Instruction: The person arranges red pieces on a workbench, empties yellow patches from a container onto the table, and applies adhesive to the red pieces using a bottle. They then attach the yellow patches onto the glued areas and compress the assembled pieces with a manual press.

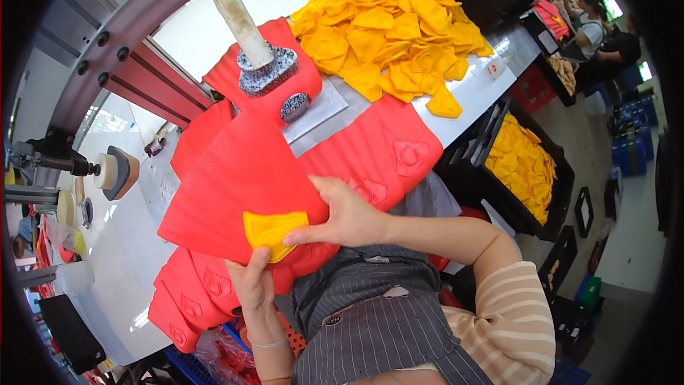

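Note:
A yellow five-sided moulded patch (274,232) lies on a floppy red rubbery sheet (228,171). My left hand (253,278) grips the lower edge of the sheet, its thumb on the patch's bottom corner and its other fingers mostly hidden beneath. From the right, my right hand (349,214) is closed on the patch's right side, thumb on top, with red sheet in its grasp. The sheet's far part lies under a speckled grey-black foam pad (267,75) at the end of a pale rod (231,11).
A large heap of yellow patches (392,25) covers the table's far side. More fill a black crate (520,171) at the right. Other red pieces with raised outlines (385,146) lie about. A frame with a padded knob (117,171) stands at left. Other people sit far right.

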Demonstrator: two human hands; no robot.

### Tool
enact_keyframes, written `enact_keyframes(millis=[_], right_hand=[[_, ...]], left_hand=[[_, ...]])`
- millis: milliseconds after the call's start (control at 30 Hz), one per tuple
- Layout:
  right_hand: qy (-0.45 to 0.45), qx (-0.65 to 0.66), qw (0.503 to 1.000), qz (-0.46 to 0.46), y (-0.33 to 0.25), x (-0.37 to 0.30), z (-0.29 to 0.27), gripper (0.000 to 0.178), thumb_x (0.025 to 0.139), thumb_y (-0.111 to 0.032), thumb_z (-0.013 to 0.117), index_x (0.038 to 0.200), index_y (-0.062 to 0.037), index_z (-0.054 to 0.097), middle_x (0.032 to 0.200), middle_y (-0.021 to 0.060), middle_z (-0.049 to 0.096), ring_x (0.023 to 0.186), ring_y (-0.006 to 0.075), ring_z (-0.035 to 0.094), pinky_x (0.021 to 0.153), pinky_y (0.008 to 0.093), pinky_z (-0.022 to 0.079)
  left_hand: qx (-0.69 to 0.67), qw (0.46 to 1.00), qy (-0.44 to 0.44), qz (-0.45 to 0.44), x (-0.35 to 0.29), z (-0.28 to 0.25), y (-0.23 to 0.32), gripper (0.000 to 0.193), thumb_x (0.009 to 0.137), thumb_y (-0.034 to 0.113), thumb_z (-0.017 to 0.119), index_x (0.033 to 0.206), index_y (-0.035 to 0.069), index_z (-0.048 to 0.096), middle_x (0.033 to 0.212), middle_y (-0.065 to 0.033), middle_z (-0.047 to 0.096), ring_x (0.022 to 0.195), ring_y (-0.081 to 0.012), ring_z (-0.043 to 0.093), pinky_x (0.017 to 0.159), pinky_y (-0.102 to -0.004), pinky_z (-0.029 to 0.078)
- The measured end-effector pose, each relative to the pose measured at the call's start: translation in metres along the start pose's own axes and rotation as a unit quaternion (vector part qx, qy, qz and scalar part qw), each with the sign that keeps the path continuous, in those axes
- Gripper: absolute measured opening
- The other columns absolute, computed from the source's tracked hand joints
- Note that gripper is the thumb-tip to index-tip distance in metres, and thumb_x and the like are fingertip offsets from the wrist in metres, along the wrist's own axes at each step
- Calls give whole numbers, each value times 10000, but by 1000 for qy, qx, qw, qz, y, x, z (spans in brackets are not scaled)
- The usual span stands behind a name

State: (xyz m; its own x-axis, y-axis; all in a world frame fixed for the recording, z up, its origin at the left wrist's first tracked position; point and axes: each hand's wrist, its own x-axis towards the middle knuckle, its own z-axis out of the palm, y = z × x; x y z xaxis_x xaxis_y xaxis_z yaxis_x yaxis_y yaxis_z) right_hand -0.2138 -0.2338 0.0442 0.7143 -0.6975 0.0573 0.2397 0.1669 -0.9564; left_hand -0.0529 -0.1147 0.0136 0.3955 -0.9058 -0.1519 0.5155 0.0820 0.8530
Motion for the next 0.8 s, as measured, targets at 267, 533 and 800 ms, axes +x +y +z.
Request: enact_keyframes(millis=[267, 533, 800], right_hand=[[160, 30, 943, -289, -27, 107, -35, 199, 972, -211, 460, 977, -51, 342, 1015, 165, 598, 896, 161, 595, 814, 291, 444], [138, -239, 704, -654, -215, 165, 15, 244, 941, -254, 493, 1023, -24, 490, 877, 163, 561, 878, 302, 551, 752, 388, 424], [233, -305, 729, -567, -141, 180, -70, 153, 948, -88, 441, 1047, 1, 517, 959, 91, 602, 872, 132, 564, 733, 256, 439]], left_hand=[[-177, 982, 69, 22, 5, -37, 46, 489, 925, 204, 536, 1335, -7, 373, 1329, -152, 464, 1230, -282, 451, 1060, -471, 334], [-116, 991, 60, 23, 0, -34, 31, 455, 920, 197, 544, 1306, -5, 413, 1311, -139, 487, 1218, -266, 464, 1062, -453, 338], [-67, 994, 79, 40, 0, -12, 27, 518, 893, 110, 566, 1354, 36, 342, 1291, -112, 494, 1184, -246, 497, 1036, -432, 377]])
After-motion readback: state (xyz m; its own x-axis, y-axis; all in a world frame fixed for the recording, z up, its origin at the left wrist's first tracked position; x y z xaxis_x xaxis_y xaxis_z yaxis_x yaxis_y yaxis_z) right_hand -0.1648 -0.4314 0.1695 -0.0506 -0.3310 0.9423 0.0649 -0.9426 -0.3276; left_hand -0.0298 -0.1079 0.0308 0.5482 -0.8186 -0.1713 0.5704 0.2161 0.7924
